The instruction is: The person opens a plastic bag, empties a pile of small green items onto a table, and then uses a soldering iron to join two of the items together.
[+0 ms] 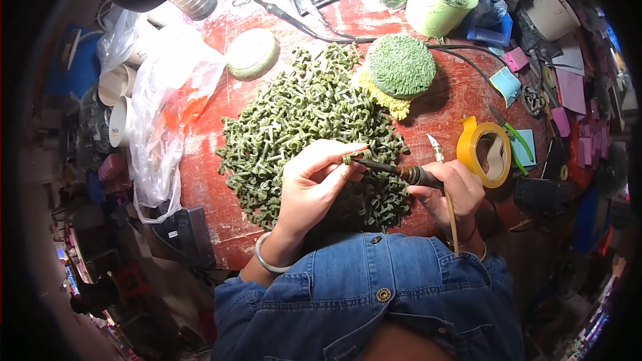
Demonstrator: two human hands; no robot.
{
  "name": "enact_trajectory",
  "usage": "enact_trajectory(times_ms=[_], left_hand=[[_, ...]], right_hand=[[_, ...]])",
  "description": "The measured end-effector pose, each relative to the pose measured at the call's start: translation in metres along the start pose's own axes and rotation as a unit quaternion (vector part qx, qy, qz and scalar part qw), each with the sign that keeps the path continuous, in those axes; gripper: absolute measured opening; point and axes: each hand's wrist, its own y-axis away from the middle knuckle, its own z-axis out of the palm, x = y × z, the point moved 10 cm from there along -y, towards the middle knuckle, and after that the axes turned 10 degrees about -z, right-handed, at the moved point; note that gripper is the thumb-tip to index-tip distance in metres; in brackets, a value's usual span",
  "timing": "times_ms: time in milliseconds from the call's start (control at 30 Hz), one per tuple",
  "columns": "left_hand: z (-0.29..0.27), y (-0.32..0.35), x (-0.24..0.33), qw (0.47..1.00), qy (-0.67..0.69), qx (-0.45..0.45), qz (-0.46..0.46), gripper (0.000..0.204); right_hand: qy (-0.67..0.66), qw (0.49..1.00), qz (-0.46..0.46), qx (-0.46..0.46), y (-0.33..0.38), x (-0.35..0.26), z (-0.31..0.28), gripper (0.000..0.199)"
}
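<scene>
Between thumb and fingers, my left hand (pixel 312 184) pinches a small green curled piece (pixel 347 158). My right hand (pixel 455 190) grips a soldering-iron-like tool (pixel 411 174) with a dark shaft and a metal collar; its tip meets or nearly meets the piece. A thin wooden stick (pixel 452 220) also passes through the right hand. A pointed blade (pixel 433 140) above that hand lines up with it, perhaps one craft knife. Under and beyond my hands lies a large heap of similar green curled pieces (pixel 301 107).
A rough green round block (pixel 401 65) rests on a yellow sponge-like piece (pixel 381 97). Yellow tape (pixel 471 154) and green-handled pliers (pixel 518 140) lie right. Behind stand a pale green bucket (pixel 435 17) and a pen-shaped corded tool (pixel 284 17). Plastic bags (pixel 157 127) lie left.
</scene>
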Motion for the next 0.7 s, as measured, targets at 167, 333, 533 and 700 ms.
enact_trajectory(times_ms=[167,333,533,700], left_hand=[[0.0003,0.0007,-0.0004,1.000,-0.019,-0.011,0.000,0.027],[0.0006,0.0006,-0.0015,0.999,-0.035,-0.011,-0.003,0.027],[-0.0002,0.0000,0.0004,1.000,-0.013,0.008,0.018,0.033],[-0.0002,-0.0002,0.0000,1.000,-0.018,0.006,0.017,0.033]], right_hand=[[-0.011,1.000,0.005,-0.007,0.0007,0.0011,0.0018,0.039],[-0.007,1.000,0.002,-0.009,0.0007,0.0006,0.0024,0.038],[-0.006,1.000,0.013,-0.018,0.0014,0.0014,0.0033,0.038],[-0.014,0.999,0.022,-0.022,0.0018,0.0031,0.0050,0.038]])
